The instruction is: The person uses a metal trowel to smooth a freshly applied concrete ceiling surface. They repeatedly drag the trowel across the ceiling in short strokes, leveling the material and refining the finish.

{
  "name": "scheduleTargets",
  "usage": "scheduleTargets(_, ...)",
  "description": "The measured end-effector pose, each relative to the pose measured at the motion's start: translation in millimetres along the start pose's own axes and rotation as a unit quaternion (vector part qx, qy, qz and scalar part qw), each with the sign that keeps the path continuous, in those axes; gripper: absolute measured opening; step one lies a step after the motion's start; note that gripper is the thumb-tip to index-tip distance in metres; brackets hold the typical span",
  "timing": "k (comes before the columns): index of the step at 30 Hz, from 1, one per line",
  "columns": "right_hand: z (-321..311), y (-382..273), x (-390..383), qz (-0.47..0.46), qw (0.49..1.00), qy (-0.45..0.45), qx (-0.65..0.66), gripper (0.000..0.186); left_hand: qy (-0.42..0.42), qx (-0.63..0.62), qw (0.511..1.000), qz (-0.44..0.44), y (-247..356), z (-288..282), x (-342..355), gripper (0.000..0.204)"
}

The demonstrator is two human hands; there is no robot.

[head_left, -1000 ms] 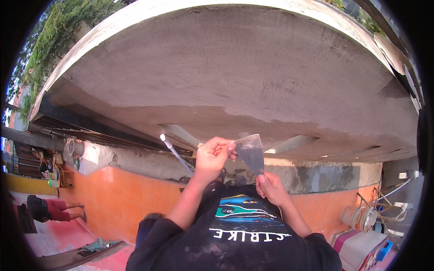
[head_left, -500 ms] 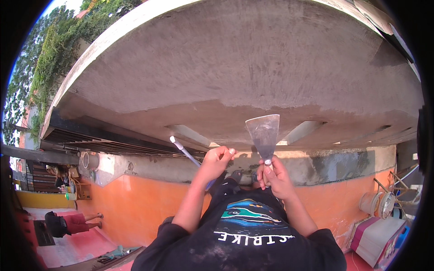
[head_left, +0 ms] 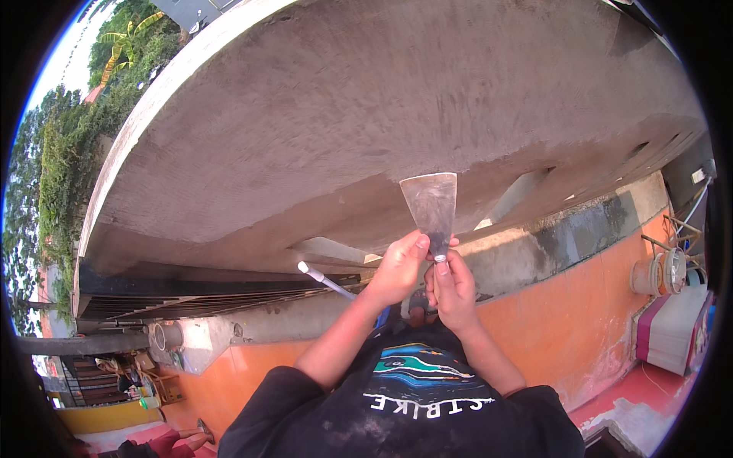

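Note:
A putty knife (head_left: 431,200) with a wide flat metal blade points up and away from me, in front of a grey plastered wall (head_left: 366,114). My right hand (head_left: 454,294) is closed round its handle, just below the pale collar. My left hand (head_left: 402,267) is at the base of the blade, its thumb at the blade's left edge and fingertips apparently showing past the right edge. Beside my left wrist, a pale pole with a white end (head_left: 324,278) slants down behind my forearm.
The wall's lower band is darker, with slanted openings (head_left: 515,200). A dark metal grille (head_left: 183,298) runs along the left. An orange floor (head_left: 534,328) stretches behind me, with buckets (head_left: 660,271) at right. Another person's legs (head_left: 195,437) show at lower left.
My left hand has moved right and up to the putty knife's blade. The knife has shifted slightly up and left in view. My view has tilted, turning the wall and floor.

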State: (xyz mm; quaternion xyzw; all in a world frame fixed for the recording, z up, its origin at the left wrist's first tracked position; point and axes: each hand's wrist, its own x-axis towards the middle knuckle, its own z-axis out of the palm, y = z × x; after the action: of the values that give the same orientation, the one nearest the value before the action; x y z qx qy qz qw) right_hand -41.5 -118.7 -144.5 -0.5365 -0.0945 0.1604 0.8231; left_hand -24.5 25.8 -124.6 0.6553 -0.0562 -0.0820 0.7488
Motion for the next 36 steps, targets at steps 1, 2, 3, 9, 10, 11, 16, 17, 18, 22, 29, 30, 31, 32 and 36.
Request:
scheduleTargets(1, 1, 2, -1, -0.004, 1.000, 0.008, 0.002, 0.031, 0.000, 0.011, 1.000, -0.012, 1, 1, -1, 0.051)
scheduleTargets(2, 3, 4, -1, -0.011, 1.000, 0.014, 0.005, 0.032, -0.002, 0.022, 0.999, -0.028, 1, 1, -1, 0.050)
scheduleTargets(3, 3, 6, -2, -0.006, 1.000, 0.019, 0.007, 0.033, 0.004, 0.026, 0.999, -0.028, 1, 2, -2, 0.050)
scheduleTargets(9, 7, 13, -4, -0.020, 0.999, 0.036, 0.006, 0.034, 0.009, 0.036, 0.999, -0.029, 0, 2, -1, 0.047)
scheduleTargets(10, 8, 14, -4, -0.026, 0.999, 0.035, 0.002, 0.034, 0.008, 0.034, 0.999, -0.023, 0, 1, -1, 0.046)
scheduleTargets(11, 9, 14, -3, -0.030, 0.999, 0.034, -0.001, 0.034, 0.006, 0.036, 0.999, -0.020, 1, 0, -1, 0.046)
scheduleTargets(16, 13, 15, -1, -0.035, 0.998, 0.055, -0.019, 0.031, 0.006, 0.033, 0.999, -0.020, 3, -2, -1, 0.047)
scheduleTargets(17, 13, 15, 0, -0.037, 0.998, 0.054, -0.019, 0.030, 0.005, 0.034, 0.999, -0.019, 3, -2, -1, 0.047)
scheduleTargets(18, 13, 15, 0, -0.035, 0.997, 0.060, -0.025, 0.030, 0.007, 0.026, 0.999, -0.021, 3, -2, -1, 0.048)
scheduleTargets(22, 13, 17, -1, -0.027, 0.996, 0.074, -0.028, 0.029, 0.005, 0.024, 0.999, -0.031, 1, -3, -1, 0.049)
scheduleTargets(29, 23, 20, -1, -0.046, 0.995, 0.082, -0.026, 0.032, 0.014, -0.026, 0.999, -0.026, -7, -4, -2, 0.050)
scheduleTargets(30, 24, 20, 0, -0.049, 0.994, 0.087, -0.033, 0.032, 0.018, -0.024, 0.999, -0.019, -8, -4, -2, 0.050)
scheduleTargets(31, 25, 19, 1, -0.047, 0.995, 0.086, -0.036, 0.032, 0.022, -0.021, 0.999, -0.021, -8, -4, -2, 0.050)
scheduleTargets(32, 26, 19, 2, -0.058, 0.995, 0.080, -0.027, 0.032, 0.031, -0.016, 0.999, -0.039, -9, -3, -1, 0.049)
scheduleTargets(36, 21, 21, 4, -0.042, 0.994, 0.087, -0.048, 0.033, 0.036, 0.019, 0.999, 0.022, -10, -3, 1, 0.048)
